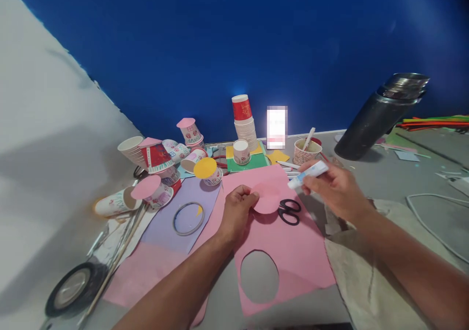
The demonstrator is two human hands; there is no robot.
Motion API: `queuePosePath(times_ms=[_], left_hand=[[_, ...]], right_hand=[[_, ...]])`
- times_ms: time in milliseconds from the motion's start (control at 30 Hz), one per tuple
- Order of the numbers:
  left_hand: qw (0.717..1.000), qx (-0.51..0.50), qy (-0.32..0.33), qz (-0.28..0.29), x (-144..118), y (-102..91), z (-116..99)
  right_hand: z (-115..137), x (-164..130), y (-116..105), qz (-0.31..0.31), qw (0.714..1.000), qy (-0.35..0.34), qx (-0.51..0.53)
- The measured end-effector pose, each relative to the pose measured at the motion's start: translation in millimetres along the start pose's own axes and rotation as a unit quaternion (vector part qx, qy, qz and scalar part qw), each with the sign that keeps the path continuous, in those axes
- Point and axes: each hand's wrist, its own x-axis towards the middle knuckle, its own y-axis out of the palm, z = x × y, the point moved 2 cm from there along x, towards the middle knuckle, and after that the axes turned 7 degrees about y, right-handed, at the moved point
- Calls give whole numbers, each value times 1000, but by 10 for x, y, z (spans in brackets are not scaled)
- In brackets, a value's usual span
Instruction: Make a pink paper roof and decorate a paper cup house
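Head view: the left hand pinches the left edge of a pink paper disc between thumb and fingers, a hold that seems chosen to steady it while leaving most of its face free. The disc is over the upper part of a pink sheet, midway between the far and near edges of the desk; being round, it has no long axis, and its face is turned up. Just right of it, the right hand grips a white tube, probably glue, its long axis slanting: the lower end points left toward the disc, the other up and right. Whether it is capped, I cannot tell. Scissors lie near the sheet's right edge, likely for easy reach, blades hidden.
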Motion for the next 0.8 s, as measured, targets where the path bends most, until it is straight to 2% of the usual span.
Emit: queuePosePath(times_ms=[167, 300, 467, 800], left_hand=[[999, 34, 3, 9, -52, 27, -13], [999, 51, -4, 15, -81, 31, -41], [997, 69, -6, 43, -108, 28, -85], [997, 19, -34, 71, -167, 93, -66]], right_hand=[[-9, -77, 264, -15, 999, -38, -21], [-30, -120, 333, -16, 990, -101, -93], [-30, -141, 388, -29, 963, -198, -182], [-119, -166, 424, 39, 920, -273, -278]])
